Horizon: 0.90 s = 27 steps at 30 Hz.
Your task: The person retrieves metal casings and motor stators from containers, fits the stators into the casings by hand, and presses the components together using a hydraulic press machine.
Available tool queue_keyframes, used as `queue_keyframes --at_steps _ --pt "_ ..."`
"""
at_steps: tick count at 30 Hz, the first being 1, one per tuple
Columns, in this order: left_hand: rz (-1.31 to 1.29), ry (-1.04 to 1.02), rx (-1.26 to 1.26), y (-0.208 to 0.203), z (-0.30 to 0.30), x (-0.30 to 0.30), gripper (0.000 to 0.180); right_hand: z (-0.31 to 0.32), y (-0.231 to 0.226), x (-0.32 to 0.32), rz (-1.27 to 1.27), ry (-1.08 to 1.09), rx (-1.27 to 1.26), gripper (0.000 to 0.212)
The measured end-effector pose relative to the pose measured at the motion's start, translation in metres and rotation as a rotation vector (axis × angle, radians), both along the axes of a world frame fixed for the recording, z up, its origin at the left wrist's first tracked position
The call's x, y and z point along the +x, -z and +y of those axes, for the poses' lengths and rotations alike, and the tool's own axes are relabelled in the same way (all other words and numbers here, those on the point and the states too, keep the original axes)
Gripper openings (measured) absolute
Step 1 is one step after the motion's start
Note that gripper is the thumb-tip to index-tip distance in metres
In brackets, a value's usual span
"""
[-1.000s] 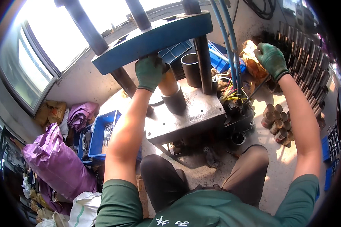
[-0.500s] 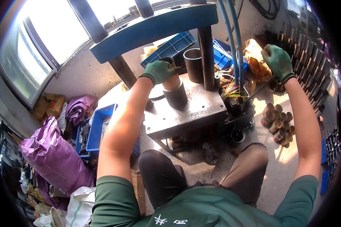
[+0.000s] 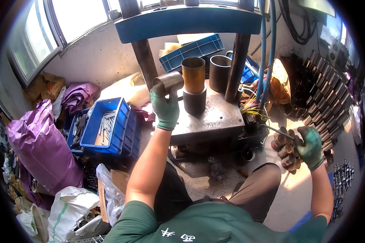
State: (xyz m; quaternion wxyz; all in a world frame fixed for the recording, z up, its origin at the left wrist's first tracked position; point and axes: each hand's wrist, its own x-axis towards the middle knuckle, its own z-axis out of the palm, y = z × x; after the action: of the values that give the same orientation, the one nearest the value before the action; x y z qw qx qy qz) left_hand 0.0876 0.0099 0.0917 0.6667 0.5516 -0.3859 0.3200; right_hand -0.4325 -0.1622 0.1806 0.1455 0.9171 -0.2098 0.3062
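**Two gloved hands at a blue column press**

Nearest on the right, we saw the right hand (image 3: 310, 146) curled round the near end of a slim lever (image 3: 280, 132); short rusty tubes (image 3: 287, 150) stood clustered on the floor just left of it. To the left, we noted a blue bin (image 3: 129, 128) containing metal rods. Farther in, our left hand (image 3: 166, 107) was wrapped about a metal sleeve (image 3: 168, 82), tipped nearly onto its side. Just right of it, an amber-brown tube (image 3: 193, 76) rose upright from a dark collar (image 3: 194, 100) on the steel bed (image 3: 225, 118); whether sleeve and tube touched, we could not tell. Beyond stood a wider dark cylinder (image 3: 220, 75), then a tilted blue crate (image 3: 192, 52).
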Motion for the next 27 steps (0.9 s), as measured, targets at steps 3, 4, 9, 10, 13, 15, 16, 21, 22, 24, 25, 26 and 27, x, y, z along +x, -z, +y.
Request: queue_keyframes --at_steps 3,4,9,10,13,15,16,21,22,24,25,26,27 --pt "0.206 -0.114 0.42 0.047 0.022 0.017 0.022 0.039 -0.012 0.019 0.177 -0.002 -0.028 0.036" --pt "0.241 -0.167 0.647 0.054 0.026 0.03 0.013 0.052 -0.017 0.036 0.188 -0.029 -0.04 0.037" --pt "0.078 -0.312 1.04 0.069 0.028 0.049 0.006 0.081 -0.007 0.129 0.074 -0.278 0.128 0.035" --pt "0.052 -0.339 1.045 0.071 0.028 0.049 0.007 0.079 0.003 0.15 0.05 -0.338 0.133 0.035" --pt "0.081 -0.338 1.062 0.064 0.02 0.037 0.025 0.062 0.019 0.209 -0.004 -0.348 0.304 0.051" --pt "0.067 -0.321 0.864 0.052 0.015 0.017 0.026 0.048 0.025 0.252 -0.132 -0.328 0.475 0.065" --pt "0.045 -0.331 0.738 0.054 0.013 0.016 0.023 0.039 0.025 0.277 -0.199 -0.355 0.539 0.076" --pt "0.2 -0.096 0.631 0.048 -0.011 -0.003 0.02 -0.009 -0.002 0.39 -0.281 -0.547 0.96 0.107" --pt "0.255 -0.036 0.617 0.047 -0.016 -0.009 0.021 -0.017 -0.006 0.408 -0.245 -0.523 0.976 0.11" --pt "0.364 0.053 0.587 0.052 -0.023 -0.009 0.025 -0.027 -0.017 0.444 -0.146 -0.468 0.972 0.116" --pt "0.446 0.11 0.552 0.055 -0.026 -0.01 0.027 -0.034 -0.018 0.457 -0.099 -0.433 0.966 0.12" --pt "0.454 0.114 0.553 0.054 -0.028 -0.013 0.027 -0.04 -0.02 0.462 -0.067 -0.395 0.957 0.123" --pt "0.556 0.188 0.527 0.052 -0.03 -0.014 0.028 -0.047 -0.022 0.464 -0.044 -0.364 0.951 0.127"
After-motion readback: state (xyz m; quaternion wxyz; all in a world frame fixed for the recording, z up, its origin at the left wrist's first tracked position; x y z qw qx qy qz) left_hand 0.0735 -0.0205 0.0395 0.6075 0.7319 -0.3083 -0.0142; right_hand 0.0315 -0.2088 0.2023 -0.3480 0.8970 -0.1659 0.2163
